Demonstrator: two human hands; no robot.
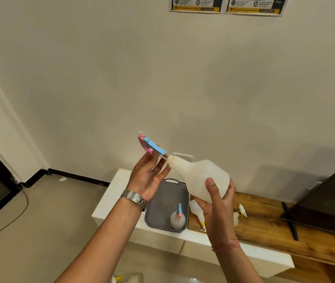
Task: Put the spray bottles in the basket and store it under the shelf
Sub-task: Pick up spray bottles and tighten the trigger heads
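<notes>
Translucent white plastic makes up the large spray bottle (200,176) held in the air above the counter (119,193), tilted with its neck pointing up and to the left. The right hand (216,203) grips its wide base, thumb on the near side. The left hand (149,176), with a metal watch (135,198) on its wrist, holds the pink and blue trigger head (150,146) between loosely curled fingers; the head sits just off the bottle's neck, joined only by a thin tube.

Below them a grey basket (156,213) rests on the white end of the counter, near its front edge. One small spray bottle (178,218) with a pink and blue head stands in the basket's near right corner. Just right of the basket, on the wooden part of the counter, lie two more white bottles with yellow parts (196,211), partly hidden by the right hand. A dark screen (326,201) stands at the counter's right end.
</notes>
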